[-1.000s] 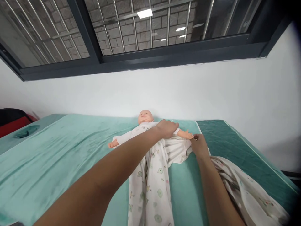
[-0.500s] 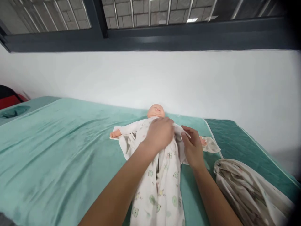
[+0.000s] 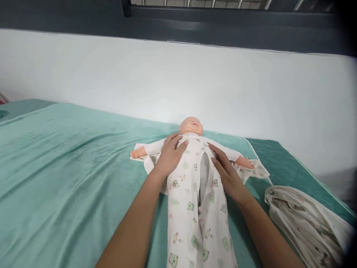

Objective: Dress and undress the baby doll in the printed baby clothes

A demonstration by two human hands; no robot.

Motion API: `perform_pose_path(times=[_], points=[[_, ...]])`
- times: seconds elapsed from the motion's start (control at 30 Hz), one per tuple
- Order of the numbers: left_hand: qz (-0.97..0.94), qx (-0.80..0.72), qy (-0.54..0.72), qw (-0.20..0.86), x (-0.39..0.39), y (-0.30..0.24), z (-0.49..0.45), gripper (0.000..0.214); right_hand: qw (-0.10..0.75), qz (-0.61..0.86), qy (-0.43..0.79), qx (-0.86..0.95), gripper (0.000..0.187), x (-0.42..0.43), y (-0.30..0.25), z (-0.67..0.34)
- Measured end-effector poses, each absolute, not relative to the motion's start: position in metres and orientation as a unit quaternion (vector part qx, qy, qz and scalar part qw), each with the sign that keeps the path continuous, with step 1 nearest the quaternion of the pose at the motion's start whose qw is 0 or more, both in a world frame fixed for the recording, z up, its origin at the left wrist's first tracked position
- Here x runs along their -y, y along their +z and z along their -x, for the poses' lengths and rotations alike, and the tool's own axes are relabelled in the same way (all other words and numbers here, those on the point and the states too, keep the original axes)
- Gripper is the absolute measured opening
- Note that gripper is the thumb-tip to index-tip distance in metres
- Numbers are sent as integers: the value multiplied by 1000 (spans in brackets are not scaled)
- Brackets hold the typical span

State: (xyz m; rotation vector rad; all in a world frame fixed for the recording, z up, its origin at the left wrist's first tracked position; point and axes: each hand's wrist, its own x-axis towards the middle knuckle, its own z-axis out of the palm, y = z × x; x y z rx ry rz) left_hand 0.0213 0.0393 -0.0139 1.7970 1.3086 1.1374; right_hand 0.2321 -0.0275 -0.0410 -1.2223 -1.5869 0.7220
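My hands rest on each side of the doll's printed cloth (image 3: pixel 184 186).
The doll (image 3: pixel 191 126) lies face up, arms out, head near the wall-side edge of the green sheet (image 3: pixel 83 167). Half a second ago, my right hand (image 3: pixel 227 173) was at its sleeve (image 3: pixel 230 153) and my left hand (image 3: pixel 170 154) was over its chest. Now the sleeve is let go, so I think the work is at the cloth's front, where a gap shows. The fingers on both hands look spread, not pinching. A bundle (image 3: pixel 304 219) sits by the sheet's right edge.
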Motion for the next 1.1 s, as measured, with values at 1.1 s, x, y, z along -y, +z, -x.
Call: perform_pose_path(times=[1.1], points=[[-795,-321,499,123,-13,-8,-44,47,516,439,104,728,35,33,-29,-218]])
